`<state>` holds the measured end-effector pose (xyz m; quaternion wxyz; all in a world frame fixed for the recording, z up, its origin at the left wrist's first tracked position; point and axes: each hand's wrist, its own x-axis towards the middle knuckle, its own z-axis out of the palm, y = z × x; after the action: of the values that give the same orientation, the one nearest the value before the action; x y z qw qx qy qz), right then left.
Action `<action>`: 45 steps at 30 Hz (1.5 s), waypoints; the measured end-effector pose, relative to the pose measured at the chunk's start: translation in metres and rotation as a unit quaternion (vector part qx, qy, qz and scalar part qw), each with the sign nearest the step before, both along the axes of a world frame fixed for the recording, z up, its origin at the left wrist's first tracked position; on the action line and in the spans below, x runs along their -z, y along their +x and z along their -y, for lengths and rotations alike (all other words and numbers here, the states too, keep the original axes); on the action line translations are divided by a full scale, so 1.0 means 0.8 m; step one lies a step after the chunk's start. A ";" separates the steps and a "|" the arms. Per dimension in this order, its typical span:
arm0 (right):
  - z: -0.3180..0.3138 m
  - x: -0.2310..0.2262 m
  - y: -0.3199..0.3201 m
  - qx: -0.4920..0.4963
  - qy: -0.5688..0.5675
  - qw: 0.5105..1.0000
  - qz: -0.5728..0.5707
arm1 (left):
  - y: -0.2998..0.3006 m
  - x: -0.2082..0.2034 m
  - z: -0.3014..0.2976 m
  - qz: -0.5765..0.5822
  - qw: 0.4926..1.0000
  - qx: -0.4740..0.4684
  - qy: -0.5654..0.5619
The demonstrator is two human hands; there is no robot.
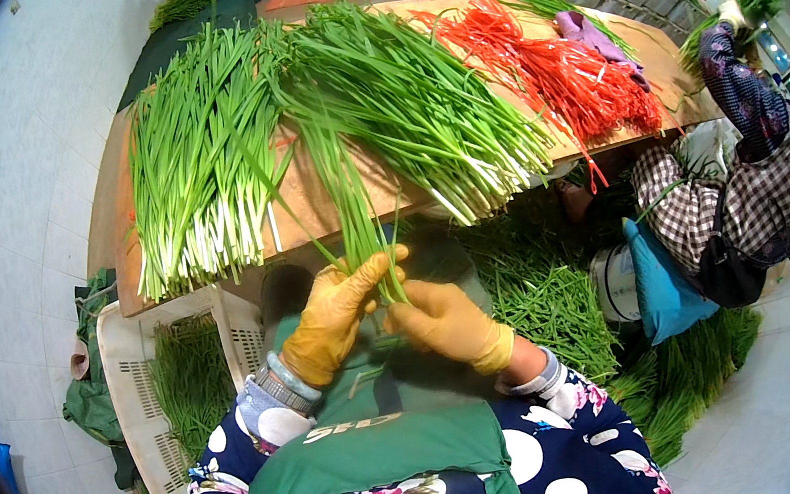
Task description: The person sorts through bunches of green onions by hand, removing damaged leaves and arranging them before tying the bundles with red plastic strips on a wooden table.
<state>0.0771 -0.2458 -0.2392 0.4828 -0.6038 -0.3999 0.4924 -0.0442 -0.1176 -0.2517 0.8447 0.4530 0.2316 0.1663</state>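
Observation:
Both my hands wear yellow rubber gloves and meet over my green apron, just off the near edge of the wooden table (322, 219). A small bunch of Chinese chives (341, 179) is gripped in my left hand (338, 311), its leaves running away over the tabletop. Close by on the right, my right hand (451, 320) pinches at the stem ends of the same bunch. Beyond the hands lie two large piles of chives, a left pile (202, 163) and a right pile (425, 101), with their white stem ends toward me.
Red plastic ties (552, 73) and a purple cloth (593, 37) lie on the table's right. A white crate (120, 377) holding chives stands at my left. Loose chives (550, 311) cover the floor at right. A co-worker (747, 167) sits there, a gloved hand raised near chives.

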 end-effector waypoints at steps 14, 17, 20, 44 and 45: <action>0.159 0.027 0.102 0.084 -0.119 0.849 0.508 | 0.005 0.021 -0.009 0.134 0.965 -0.065 -0.216; 0.089 -0.042 0.069 0.110 0.025 0.791 0.601 | -0.004 0.019 -0.009 0.139 0.965 -0.031 -0.221; 0.019 -0.086 0.049 0.088 0.139 0.711 0.683 | -0.011 0.005 -0.017 0.114 0.959 -0.042 -0.256; 0.023 0.005 0.009 0.090 0.174 0.835 0.514 | 0.002 0.014 0.007 0.031 0.995 -0.030 -0.092; 0.022 0.009 0.006 0.097 0.169 0.854 0.483 | 0.003 0.014 0.006 0.018 0.997 -0.030 -0.071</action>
<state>0.0822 -0.2631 -0.2461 0.3686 -0.7105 -0.5992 0.0149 -0.0420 -0.1227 -0.2633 0.8734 0.3819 0.2408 0.1826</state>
